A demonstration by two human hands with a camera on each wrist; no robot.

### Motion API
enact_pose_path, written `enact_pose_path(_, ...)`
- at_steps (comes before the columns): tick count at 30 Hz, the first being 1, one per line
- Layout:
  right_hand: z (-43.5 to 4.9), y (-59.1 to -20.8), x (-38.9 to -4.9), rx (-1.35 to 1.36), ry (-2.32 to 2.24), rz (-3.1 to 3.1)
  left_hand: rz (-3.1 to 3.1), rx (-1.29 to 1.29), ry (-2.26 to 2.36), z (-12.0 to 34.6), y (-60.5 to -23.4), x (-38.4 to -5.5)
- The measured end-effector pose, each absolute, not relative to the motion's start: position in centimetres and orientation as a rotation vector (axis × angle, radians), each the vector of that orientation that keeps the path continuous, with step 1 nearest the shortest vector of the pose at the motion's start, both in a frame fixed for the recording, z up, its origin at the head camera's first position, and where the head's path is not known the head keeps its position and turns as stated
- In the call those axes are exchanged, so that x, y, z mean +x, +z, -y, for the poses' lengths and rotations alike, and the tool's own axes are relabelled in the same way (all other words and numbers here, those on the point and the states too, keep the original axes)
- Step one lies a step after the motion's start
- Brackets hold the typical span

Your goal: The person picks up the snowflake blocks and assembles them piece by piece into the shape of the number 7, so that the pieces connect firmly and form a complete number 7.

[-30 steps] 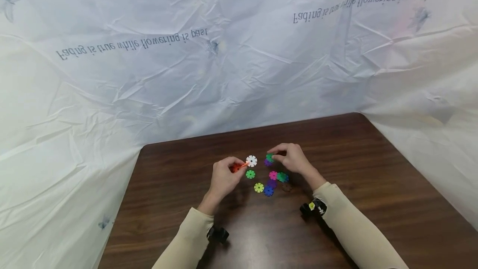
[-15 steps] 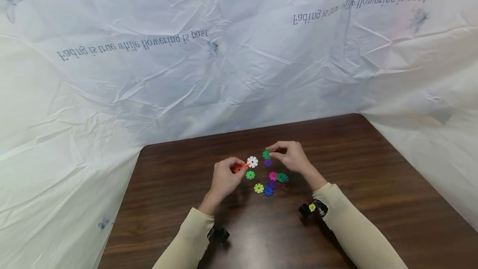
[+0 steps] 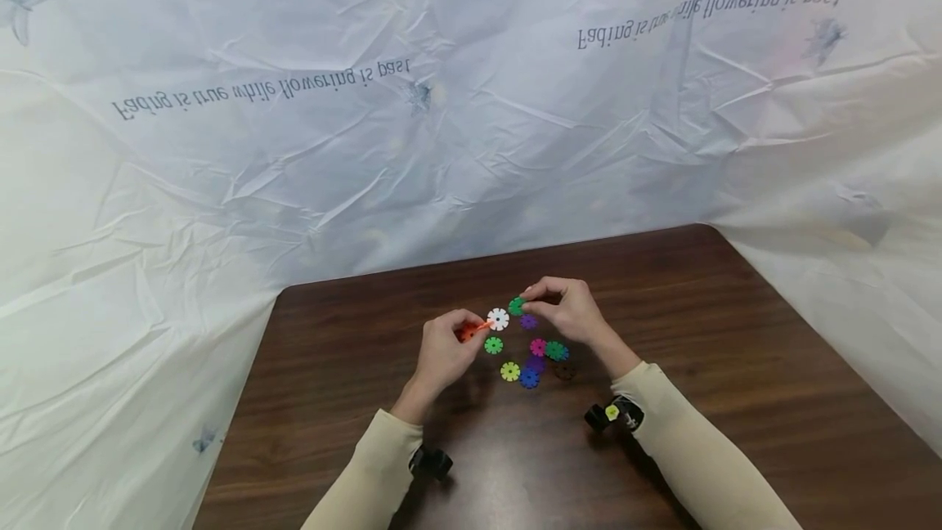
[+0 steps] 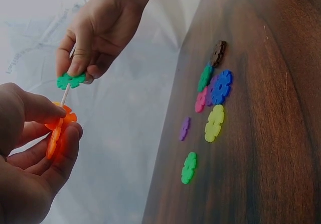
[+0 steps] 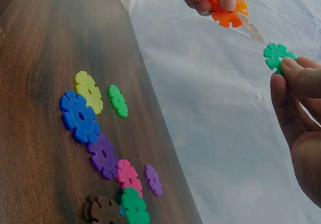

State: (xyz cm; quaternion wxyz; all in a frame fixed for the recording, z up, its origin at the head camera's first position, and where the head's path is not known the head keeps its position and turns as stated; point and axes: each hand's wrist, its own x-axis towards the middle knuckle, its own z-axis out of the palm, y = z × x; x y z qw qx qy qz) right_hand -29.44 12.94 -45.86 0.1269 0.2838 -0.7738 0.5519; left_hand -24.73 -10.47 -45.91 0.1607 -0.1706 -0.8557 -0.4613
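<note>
My left hand (image 3: pixel 446 352) pinches joined orange snowflake discs (image 5: pixel 228 17), notched plastic building pieces set at an angle to each other. A white snowflake disc (image 3: pixel 498 319) is attached to them and sticks out to the right. Between thumb and forefinger, my right hand (image 3: pixel 572 311) holds a green snowflake disc (image 5: pixel 276 56). In the right wrist view a small gap shows between the green disc and the white one. Both hands are raised over the table, facing each other. Part of the orange pieces is hidden behind the left fingers.
On the brown wooden table (image 3: pixel 331 415) lie a light green disc (image 4: pixel 188 168), a yellow disc (image 4: pixel 214 123), a blue disc (image 5: pixel 79 117), a pink disc (image 5: pixel 129 176), purple discs, another green disc (image 5: pixel 135 207) and brown pieces (image 5: pixel 103 210). Printed sheeting (image 3: pixel 471 105) hangs behind the table.
My right hand has moved left with the green disc, bringing it from above the small purple disc to close beside the white one. My left hand has stayed nearly still.
</note>
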Motion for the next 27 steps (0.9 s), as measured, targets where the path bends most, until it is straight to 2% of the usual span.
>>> enact_pose_path(27, -12.13, -46.27, -29.08, 0.853, 1.608, 2.215, 2.457, -0.523, -1.346, 10.31, -45.77, -24.50)
